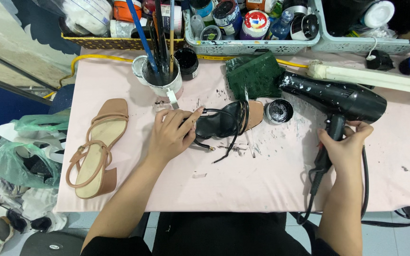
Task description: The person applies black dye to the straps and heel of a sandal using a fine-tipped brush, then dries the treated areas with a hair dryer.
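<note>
Both hands are busy: my left hand [171, 134] curls over the heel end of the black-painted sandal [224, 122] on the pink table [262, 180], while my right hand [345, 147] grips the black hair dryer [338, 99] by its handle, nozzle toward the sandal. An unpainted tan sandal [96, 149] lies far left.

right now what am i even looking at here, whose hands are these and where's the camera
There is one picture, from a camera worn on a person's head, looking down at their own two bare hands over a pink table. The left hand holds down a sandal painted black. The right hand grips the handle of a black hair dryer, its nozzle pointing toward that sandal. A matching tan sandal lies unpainted at the left. Nearby stand a cup of brushes, an open pot of black paint and baskets of jars.
</note>
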